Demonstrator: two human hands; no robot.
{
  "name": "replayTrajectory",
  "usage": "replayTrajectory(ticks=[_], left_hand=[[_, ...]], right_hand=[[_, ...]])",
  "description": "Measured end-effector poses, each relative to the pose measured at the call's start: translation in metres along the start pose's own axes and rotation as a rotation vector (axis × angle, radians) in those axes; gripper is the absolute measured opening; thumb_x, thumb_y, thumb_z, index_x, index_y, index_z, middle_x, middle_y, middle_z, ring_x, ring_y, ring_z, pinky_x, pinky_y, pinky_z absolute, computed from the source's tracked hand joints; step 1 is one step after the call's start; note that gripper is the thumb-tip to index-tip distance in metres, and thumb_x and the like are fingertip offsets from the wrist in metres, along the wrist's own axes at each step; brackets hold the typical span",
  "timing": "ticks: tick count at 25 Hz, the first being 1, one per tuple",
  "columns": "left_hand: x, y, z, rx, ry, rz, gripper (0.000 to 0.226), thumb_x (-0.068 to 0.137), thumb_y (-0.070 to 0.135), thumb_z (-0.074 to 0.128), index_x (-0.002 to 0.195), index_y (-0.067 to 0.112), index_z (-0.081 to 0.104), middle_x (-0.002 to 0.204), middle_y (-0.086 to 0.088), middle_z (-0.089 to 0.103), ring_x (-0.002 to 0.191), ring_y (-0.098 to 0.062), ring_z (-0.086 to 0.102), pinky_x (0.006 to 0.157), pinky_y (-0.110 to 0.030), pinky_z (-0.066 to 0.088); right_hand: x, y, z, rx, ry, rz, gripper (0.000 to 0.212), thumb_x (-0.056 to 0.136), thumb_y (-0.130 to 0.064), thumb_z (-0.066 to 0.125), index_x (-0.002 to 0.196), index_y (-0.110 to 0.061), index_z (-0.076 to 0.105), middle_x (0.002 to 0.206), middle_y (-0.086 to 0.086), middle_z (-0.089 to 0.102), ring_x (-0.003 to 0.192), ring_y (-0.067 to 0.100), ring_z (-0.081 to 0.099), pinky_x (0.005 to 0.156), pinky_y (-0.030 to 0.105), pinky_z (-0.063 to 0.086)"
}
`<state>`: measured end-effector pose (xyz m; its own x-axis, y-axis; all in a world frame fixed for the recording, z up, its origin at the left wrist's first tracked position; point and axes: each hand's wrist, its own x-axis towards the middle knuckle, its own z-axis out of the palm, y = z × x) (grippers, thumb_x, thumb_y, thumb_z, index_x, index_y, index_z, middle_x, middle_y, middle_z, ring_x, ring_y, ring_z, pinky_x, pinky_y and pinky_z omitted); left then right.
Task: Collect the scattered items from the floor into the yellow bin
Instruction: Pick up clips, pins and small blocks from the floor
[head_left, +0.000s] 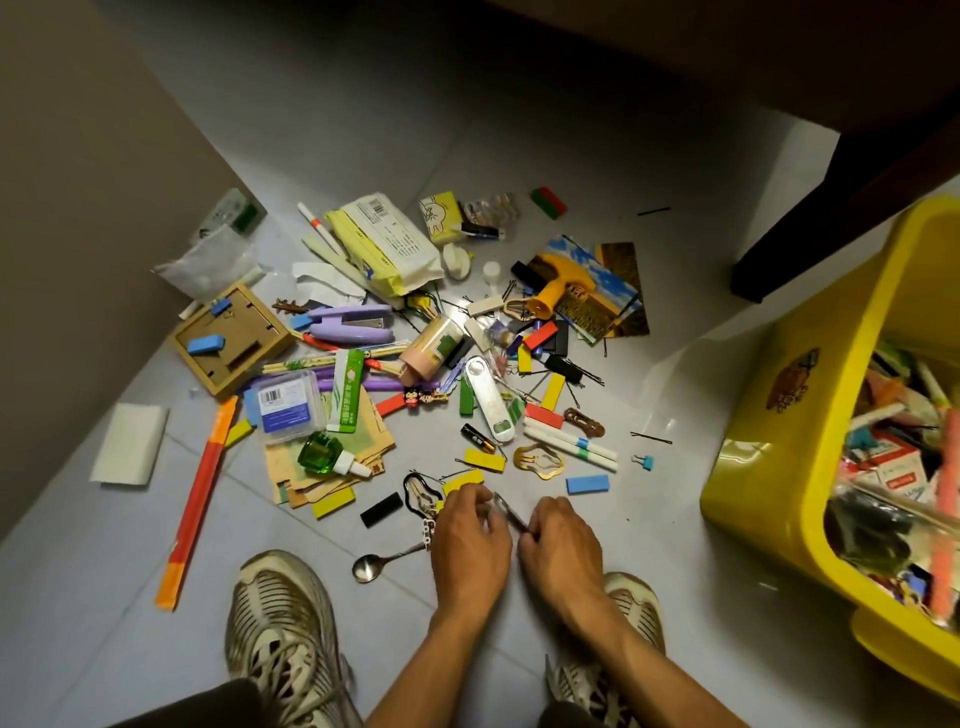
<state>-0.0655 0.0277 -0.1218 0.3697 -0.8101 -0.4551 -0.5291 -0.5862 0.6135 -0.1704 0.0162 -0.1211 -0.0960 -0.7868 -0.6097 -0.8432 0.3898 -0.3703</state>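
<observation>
Many small items lie scattered over the grey tiled floor (571, 130). Among them are coloured blocks, a purple stapler (349, 322), a green bottle (322, 453), a tissue pack (384, 244), a battery (479, 435) and a metal spoon (370, 565). The yellow bin (779, 467) stands at the right, tilted toward me and partly filled. My left hand (467, 540) and my right hand (558, 540) are low on the floor in front of my shoes. Together they pinch a thin dark metal clip (509, 510) between their fingertips.
A brown wall runs along the left. A dark table leg (779, 249) stands beyond the bin. A wooden box (228, 338), a long orange stick (200, 499) and a white pad (130, 444) lie at the left. My two shoes (283, 634) frame my arms.
</observation>
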Motion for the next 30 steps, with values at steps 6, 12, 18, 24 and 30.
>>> replayTrajectory(ticks=[6,12,18,24,30], left_hand=[[0.005,0.037,-0.001,-0.677,-0.142,-0.302,0.010,0.092,0.027,0.065,0.086,0.019,0.066,0.073,0.007,0.072,0.070,-0.014,0.067,0.061,-0.021,0.051],[0.028,0.045,-0.011,-0.636,-0.123,-0.357,0.010,0.091,0.012,0.062,0.086,0.019,0.067,0.076,0.002,0.069,0.062,-0.010,0.061,0.061,-0.024,0.048],[0.041,0.029,-0.030,-0.127,0.052,-0.206,0.008,0.091,0.020,0.061,0.098,0.023,0.064,0.102,0.001,0.067,0.083,-0.012,0.060,0.063,-0.020,0.044],[0.049,0.023,-0.023,0.467,-0.181,0.291,0.035,0.093,0.032,0.060,0.126,0.024,0.052,0.120,-0.001,0.044,0.094,-0.026,0.062,0.079,-0.037,0.052],[0.059,0.022,-0.022,0.460,-0.181,0.232,0.020,0.090,0.030,0.060,0.105,0.021,0.051,0.103,-0.003,0.056,0.087,-0.028,0.061,0.072,-0.036,0.049]], right_hand=[[0.003,0.001,-0.028,0.816,-0.163,-0.208,0.022,0.084,-0.008,0.063,0.094,-0.024,0.073,0.088,0.002,0.073,0.081,0.021,0.068,0.073,0.032,0.057],[0.049,0.019,-0.042,-0.273,0.303,-0.180,0.037,0.096,-0.025,0.051,0.133,-0.019,0.050,0.129,0.005,0.054,0.108,0.024,0.049,0.091,0.036,0.039],[0.050,0.023,-0.033,-0.144,0.188,-0.172,0.029,0.093,-0.023,0.059,0.116,-0.024,0.043,0.109,0.004,0.053,0.080,0.017,0.048,0.065,0.027,0.038],[0.051,0.006,-0.021,-0.177,0.198,-0.146,0.041,0.091,-0.047,0.060,0.122,-0.022,0.048,0.116,0.002,0.047,0.091,0.021,0.056,0.064,0.028,0.042],[0.062,-0.010,-0.024,0.260,0.112,-0.004,0.011,0.089,-0.027,0.066,0.093,-0.021,0.057,0.082,-0.005,0.057,0.066,0.015,0.057,0.053,0.022,0.044]])
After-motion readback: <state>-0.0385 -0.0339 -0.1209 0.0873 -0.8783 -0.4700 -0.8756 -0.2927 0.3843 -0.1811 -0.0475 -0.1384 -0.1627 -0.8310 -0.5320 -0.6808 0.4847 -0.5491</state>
